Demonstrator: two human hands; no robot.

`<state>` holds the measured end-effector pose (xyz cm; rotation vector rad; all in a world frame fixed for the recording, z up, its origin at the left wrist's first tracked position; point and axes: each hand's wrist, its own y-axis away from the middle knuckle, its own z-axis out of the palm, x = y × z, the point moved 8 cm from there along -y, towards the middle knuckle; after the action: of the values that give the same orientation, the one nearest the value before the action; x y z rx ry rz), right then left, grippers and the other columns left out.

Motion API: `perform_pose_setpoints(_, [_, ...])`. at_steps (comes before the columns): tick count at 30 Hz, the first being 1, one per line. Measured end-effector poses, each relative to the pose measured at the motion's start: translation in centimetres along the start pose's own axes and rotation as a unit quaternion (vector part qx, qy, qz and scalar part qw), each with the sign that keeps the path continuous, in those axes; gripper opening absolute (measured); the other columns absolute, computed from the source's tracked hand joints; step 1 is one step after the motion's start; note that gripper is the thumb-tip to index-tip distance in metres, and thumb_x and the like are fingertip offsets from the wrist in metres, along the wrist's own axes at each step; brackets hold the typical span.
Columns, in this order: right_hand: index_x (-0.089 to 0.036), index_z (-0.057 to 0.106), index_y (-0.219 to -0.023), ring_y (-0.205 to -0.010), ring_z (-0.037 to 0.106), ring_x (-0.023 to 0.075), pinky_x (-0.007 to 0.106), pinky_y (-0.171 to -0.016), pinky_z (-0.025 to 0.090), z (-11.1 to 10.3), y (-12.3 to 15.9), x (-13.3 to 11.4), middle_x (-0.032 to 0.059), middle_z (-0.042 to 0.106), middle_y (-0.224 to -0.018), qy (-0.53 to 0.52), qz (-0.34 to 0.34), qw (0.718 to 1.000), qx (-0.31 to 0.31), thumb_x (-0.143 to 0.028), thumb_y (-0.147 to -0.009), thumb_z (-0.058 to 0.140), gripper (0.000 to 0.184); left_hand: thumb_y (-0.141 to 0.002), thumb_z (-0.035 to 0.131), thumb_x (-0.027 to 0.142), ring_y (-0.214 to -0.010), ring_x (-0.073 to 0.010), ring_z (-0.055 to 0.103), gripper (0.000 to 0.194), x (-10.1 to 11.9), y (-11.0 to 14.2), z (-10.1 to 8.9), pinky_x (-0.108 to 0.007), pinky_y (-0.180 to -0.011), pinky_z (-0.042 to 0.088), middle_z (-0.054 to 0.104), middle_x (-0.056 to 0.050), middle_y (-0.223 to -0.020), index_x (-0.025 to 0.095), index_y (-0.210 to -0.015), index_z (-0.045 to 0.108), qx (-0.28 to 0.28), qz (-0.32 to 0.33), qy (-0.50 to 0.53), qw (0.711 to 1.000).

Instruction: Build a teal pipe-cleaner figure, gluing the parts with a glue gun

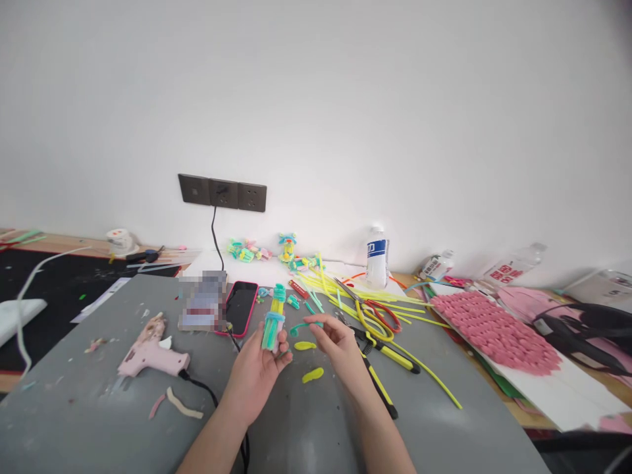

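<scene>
My left hand [257, 368] is closed around a small pipe-cleaner figure [274, 319] in green, yellow and blue, held upright. Between the thumb and fingers of my right hand [336, 341] is a short green pipe cleaner [298, 328] with a curled end, apart from the figure. Two yellow pipe-cleaner loops lie on the grey mat below my right hand: an upper yellow loop [305, 345] and a lower yellow loop [313, 375]. Beside that hand rest yellow-handled scissors [371, 320] and pliers with black and yellow handles [395, 357].
A pink glue gun [153, 355] with a black cord lies left, near a pink-edged phone [240, 308]. Yellow pipe cleaners [409, 315] spread behind the scissors. A water bottle [377, 258] stands by the wall. A pink woven piece [494, 331] lies right. Finished pipe-cleaner figures [288, 247] sit behind.
</scene>
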<state>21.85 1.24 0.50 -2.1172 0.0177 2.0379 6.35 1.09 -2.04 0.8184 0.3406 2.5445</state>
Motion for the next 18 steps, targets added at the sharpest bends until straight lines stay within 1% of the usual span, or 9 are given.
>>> perform_pose_setpoints(3, [-0.017, 0.075, -0.09, -0.052, 0.032, 0.0103, 0.025, -0.05, 0.026, -0.2, 0.1, 0.2, -0.004, 0.044, -0.057, 0.019, 0.013, 1.0, 0.0, -0.053, -0.078, 0.073, 0.038, -0.101, 0.052, 0.026, -0.057, -0.0107, 0.054, 0.027, 0.0, -0.1, -0.3, -0.024, -0.055, 0.051, 0.06, -0.003, -0.072, 0.011, -0.083, 0.067, 0.008, -0.008, -0.001, 1.0])
perform_pose_setpoints(7, [-0.016, 0.075, -0.093, -0.055, 0.04, 0.0123, 0.026, -0.052, 0.032, -0.5, 0.1, 0.5, -0.0026, 0.046, -0.059, 0.009, 0.009, 1.0, 0.002, -0.057, -0.084, 0.065, 0.043, -0.094, 0.064, 0.029, -0.055, -0.0096, 0.052, 0.023, 0.0, 0.0, -0.1, -0.023, -0.054, 0.049, 0.061, -0.003, -0.071, 0.011, -0.08, 0.066, -0.012, -0.013, -0.004, 1.0])
perform_pose_setpoints(9, [-0.018, 0.072, -0.1, -0.054, 0.043, 0.0125, 0.025, -0.051, 0.035, -0.7, 0.2, 0.6, -0.0029, 0.047, -0.061, -0.002, -0.003, 1.0, 0.009, -0.058, -0.086, 0.064, 0.043, -0.088, 0.073, 0.032, -0.055, -0.0092, 0.051, 0.024, -0.1, 0.0, -0.2, -0.023, -0.054, 0.049, 0.061, -0.002, -0.07, 0.012, -0.077, 0.066, -0.014, -0.016, -0.013, 1.0])
perform_pose_setpoints(12, [-0.022, 0.062, -0.105, -0.053, 0.048, 0.0119, 0.024, -0.049, 0.038, -1.3, 0.2, 0.5, -0.0032, 0.053, -0.068, -0.033, -0.015, 0.999, 0.037, -0.056, -0.081, 0.071, 0.043, -0.08, 0.08, 0.037, -0.055, -0.0091, 0.05, 0.03, -0.3, 0.0, -0.4, -0.023, -0.054, 0.048, 0.061, -0.001, -0.069, 0.012, -0.075, 0.065, -0.011, -0.018, -0.028, 0.999])
perform_pose_setpoints(14, [-0.022, 0.059, -0.1, -0.054, 0.052, 0.0122, 0.023, -0.049, 0.041, -1.7, 0.1, 0.3, -0.0022, 0.057, -0.071, -0.043, -0.014, 0.998, 0.05, -0.056, -0.077, 0.076, 0.044, -0.077, 0.083, 0.04, -0.055, -0.0095, 0.051, 0.033, -0.3, -0.1, -0.5, -0.024, -0.055, 0.048, 0.062, -0.002, -0.07, 0.012, -0.076, 0.066, -0.011, -0.016, -0.04, 0.999])
perform_pose_setpoints(18, [-0.02, 0.063, -0.087, -0.057, 0.054, 0.0124, 0.024, -0.055, 0.047, -2.4, 0.1, -0.9, -0.0028, 0.055, -0.066, -0.024, -0.015, 0.998, 0.048, -0.053, -0.072, 0.081, 0.041, -0.072, 0.086, 0.041, -0.056, -0.01, 0.051, 0.036, -0.2, -0.2, -0.7, -0.024, -0.056, 0.049, 0.063, -0.002, -0.07, 0.012, -0.077, 0.067, -0.016, -0.007, -0.063, 0.998])
